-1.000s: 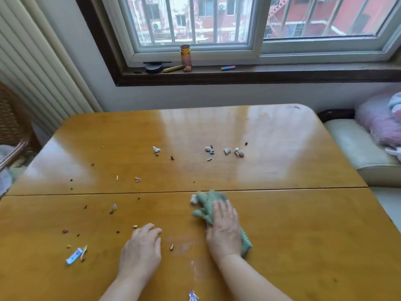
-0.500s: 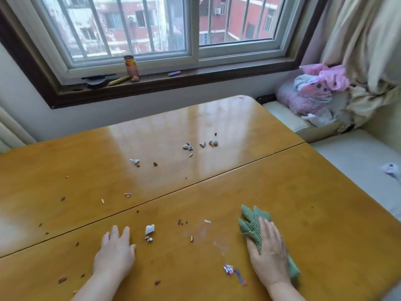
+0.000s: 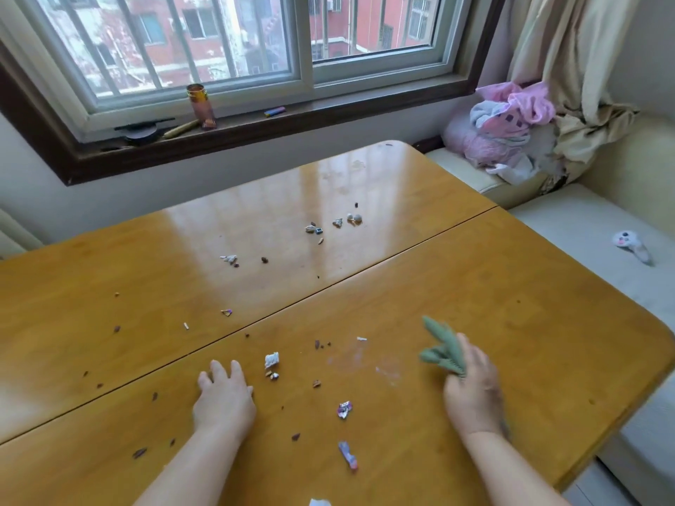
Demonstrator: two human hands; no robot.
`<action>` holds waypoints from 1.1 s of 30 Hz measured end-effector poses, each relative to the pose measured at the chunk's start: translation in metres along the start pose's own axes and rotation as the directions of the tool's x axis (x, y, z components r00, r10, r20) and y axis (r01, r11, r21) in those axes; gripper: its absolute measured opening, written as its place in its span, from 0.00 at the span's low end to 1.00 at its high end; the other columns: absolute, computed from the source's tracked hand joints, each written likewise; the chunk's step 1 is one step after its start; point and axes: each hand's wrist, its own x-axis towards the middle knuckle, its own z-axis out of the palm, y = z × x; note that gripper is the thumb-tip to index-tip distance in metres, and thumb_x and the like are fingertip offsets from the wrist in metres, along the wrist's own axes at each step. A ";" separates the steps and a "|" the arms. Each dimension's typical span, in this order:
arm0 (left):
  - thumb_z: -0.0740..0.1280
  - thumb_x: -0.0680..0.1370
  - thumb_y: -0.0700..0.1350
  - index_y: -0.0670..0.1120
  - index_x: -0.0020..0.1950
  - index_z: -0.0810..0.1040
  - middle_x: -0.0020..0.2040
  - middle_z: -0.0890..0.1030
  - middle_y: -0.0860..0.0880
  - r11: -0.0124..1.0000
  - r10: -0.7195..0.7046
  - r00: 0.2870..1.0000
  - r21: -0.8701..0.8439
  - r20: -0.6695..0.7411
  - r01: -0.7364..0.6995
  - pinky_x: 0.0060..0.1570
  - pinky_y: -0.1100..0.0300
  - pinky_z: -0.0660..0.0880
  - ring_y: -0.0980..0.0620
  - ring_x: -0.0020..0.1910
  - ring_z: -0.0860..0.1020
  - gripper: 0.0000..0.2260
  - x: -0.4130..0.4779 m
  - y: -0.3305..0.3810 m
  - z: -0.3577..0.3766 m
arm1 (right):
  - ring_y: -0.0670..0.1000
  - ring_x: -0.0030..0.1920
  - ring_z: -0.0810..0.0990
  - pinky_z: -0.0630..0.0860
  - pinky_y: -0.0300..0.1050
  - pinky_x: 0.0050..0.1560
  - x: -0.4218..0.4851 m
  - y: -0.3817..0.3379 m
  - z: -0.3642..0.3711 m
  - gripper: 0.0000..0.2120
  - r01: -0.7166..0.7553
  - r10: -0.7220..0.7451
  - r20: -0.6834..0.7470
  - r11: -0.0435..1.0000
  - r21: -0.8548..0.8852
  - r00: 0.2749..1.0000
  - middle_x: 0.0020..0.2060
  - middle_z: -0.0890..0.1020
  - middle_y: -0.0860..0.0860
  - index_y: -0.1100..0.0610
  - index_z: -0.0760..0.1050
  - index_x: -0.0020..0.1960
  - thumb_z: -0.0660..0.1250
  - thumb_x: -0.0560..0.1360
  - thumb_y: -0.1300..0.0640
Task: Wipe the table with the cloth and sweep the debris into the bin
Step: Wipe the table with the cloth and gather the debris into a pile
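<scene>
My right hand presses a crumpled green cloth onto the glossy wooden table, near its right front part. The cloth sticks out ahead of my fingers. My left hand lies flat on the table with fingers apart, holding nothing. Debris is scattered between and beyond my hands: a white paper scrap, a crumpled wrapper, a purple-pink wrapper, brown bits, and a cluster of shell-like pieces farther back. No bin is in view.
A seam runs diagonally across the table. A cushioned bench lies to the right with pink clothes and a small toy. The window sill holds an amber bottle. A curtain hangs at right.
My right hand slid the cloth to the right across the table, leaving debris in the middle. The view swung right, and my left hand stayed flat on the table.
</scene>
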 end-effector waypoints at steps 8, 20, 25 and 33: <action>0.55 0.81 0.50 0.47 0.77 0.49 0.78 0.49 0.42 1.000 0.002 1.000 0.025 0.003 -0.002 0.67 0.52 0.68 0.41 0.76 0.50 0.27 0.000 -0.002 0.002 | 0.54 0.69 0.65 0.53 0.46 0.68 -0.086 -0.021 0.055 0.38 0.243 -0.192 0.226 0.944 -0.225 0.955 0.67 0.71 0.54 0.54 0.58 0.70 0.69 0.63 0.52; 0.53 0.82 0.51 0.47 0.77 0.48 0.78 0.50 0.42 0.996 0.061 0.998 0.071 -0.005 -0.061 0.67 0.51 0.68 0.40 0.76 0.51 0.26 0.000 -0.008 0.004 | 0.61 0.66 0.66 0.64 0.54 0.68 -0.023 0.014 -0.013 0.30 -0.162 0.163 -0.017 0.986 0.037 0.986 0.67 0.68 0.61 0.58 0.61 0.70 0.60 0.68 0.65; 0.53 0.82 0.50 0.46 0.77 0.48 0.77 0.50 0.41 0.995 0.065 0.998 0.075 -0.008 -0.064 0.67 0.51 0.69 0.40 0.76 0.51 0.26 0.000 -0.008 0.005 | 0.57 0.72 0.61 0.58 0.52 0.71 -0.071 0.004 0.018 0.35 -0.001 0.016 0.078 0.981 -0.194 0.997 0.71 0.65 0.57 0.57 0.58 0.72 0.68 0.69 0.55; 0.53 0.82 0.51 0.46 0.77 0.48 0.77 0.50 0.41 0.993 0.081 0.997 0.086 -0.019 -0.079 0.66 0.53 0.70 0.40 0.76 0.52 0.27 -0.003 -0.007 0.003 | 0.50 0.66 0.66 0.60 0.45 0.71 -0.085 -0.078 0.049 0.35 0.177 -0.254 0.341 0.955 0.239 0.905 0.66 0.70 0.47 0.48 0.61 0.70 0.56 0.64 0.64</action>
